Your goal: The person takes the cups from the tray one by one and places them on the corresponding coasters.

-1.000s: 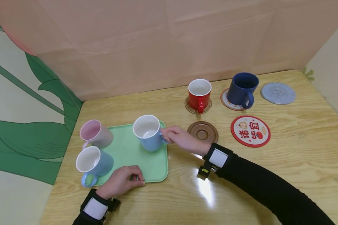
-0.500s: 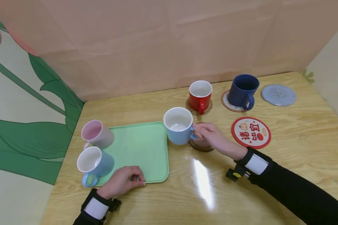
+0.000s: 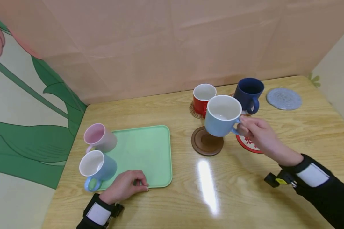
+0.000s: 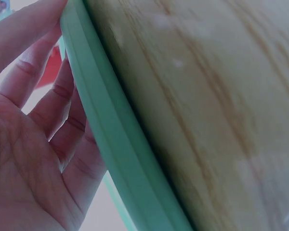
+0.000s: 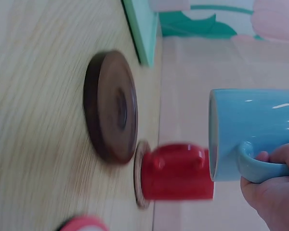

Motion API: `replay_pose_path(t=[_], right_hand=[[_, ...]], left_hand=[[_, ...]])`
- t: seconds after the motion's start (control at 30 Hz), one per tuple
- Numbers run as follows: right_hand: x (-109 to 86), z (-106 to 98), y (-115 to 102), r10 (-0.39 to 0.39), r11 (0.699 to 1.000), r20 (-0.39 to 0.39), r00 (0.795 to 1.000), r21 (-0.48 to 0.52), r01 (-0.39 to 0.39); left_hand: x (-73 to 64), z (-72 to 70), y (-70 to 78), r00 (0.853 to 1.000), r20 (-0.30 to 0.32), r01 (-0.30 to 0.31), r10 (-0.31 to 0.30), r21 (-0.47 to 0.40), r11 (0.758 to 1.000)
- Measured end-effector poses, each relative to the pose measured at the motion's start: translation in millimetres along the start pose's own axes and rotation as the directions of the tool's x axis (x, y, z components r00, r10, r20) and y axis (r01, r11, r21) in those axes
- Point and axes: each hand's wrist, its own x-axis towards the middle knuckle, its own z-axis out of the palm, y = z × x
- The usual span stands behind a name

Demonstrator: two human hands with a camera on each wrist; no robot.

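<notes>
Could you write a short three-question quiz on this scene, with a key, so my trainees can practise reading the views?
1. Multiple choice. What does the right hand hold by its handle?
A) the dark blue mug
B) a light blue mug
C) the pink mug

2. True or false: the red mug stands on the green tray.

3. Fill in the blank with "rim" or "middle": the left hand touches the ____ of the green tray.

Key
1. B
2. False: the red mug stands on a round coaster, off the green tray.
3. rim
</notes>
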Motion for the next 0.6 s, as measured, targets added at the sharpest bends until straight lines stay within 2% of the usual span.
replay_pose_path(t=[0.2,0.4,0.53,0.6], right_hand=[[-21.8,-35,-5,-0.01,0.998,-0.002,1.0,0.056,0.01],[-35.9,-62,-9,-0.004,0.993,-0.148,0.989,0.112,0.02],[-42.1,-80,-12,-0.027,0.984,-0.236,0.971,0.163,0.067],[-44.6,-88,-14,-0.031,0.986,-0.28,0.959,0.15,0.076]], left_hand=[[-0.6,1.0,0.2,1.0,-0.019,-0.004,0.005,0.017,1.0],[-1.7,0.4,-0.3,1.0,-0.02,0.0,0.0,0.016,1.0],[-1.8,0.0,0.4,1.0,-0.009,0.004,-0.004,0.006,1.0],[-1.6,0.0,0.9,1.0,-0.001,0.005,-0.005,0.003,1.0]])
